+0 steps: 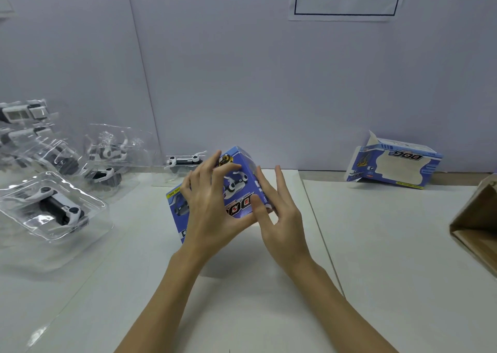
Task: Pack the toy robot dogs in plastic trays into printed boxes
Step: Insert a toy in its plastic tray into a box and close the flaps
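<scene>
Printed blue box (236, 191) is sitting tilted at the table's centre, with the left hand (209, 204) gripping its near-left face, fingers curled over the top, and the right hand (277, 207) pressing its right side with spread, straight fingers. Judging by this, one box is being closed. Several trayed toy dogs (56, 207) are waiting at left, and an empty printed box (395, 164) is lying far right.

Pretty even, cool indoor light, nothing harsh. Soft shadow under the hands (242, 213) on the bench (376, 245), so the light's from above. The clear plastic trays (53, 207) near the left edge throw white glare. Slightly soft overall, with wide-angle bending at the picture's borders.
</scene>
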